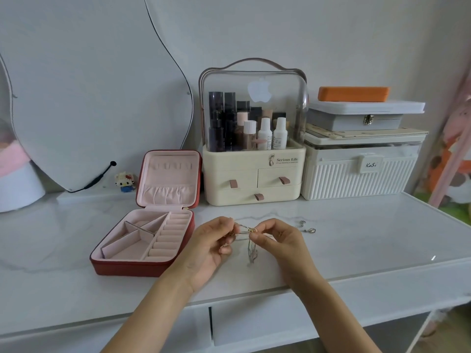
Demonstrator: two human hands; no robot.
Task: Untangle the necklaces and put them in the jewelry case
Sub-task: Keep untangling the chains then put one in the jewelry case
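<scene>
Left of the cream cosmetics organiser (252,171) with its dusty-pink drawer tabs sits my jewelry case (142,240), dark red outside, pale pink inside. In front of it I see gold and silver necklaces (248,234). To its right, a white ribbed box (356,174); topmost, an orange case (353,94).

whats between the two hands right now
In the head view, tangled necklaces stretch between the left hand and right hand, both pinching them, with a loop of chain hanging below.
</scene>
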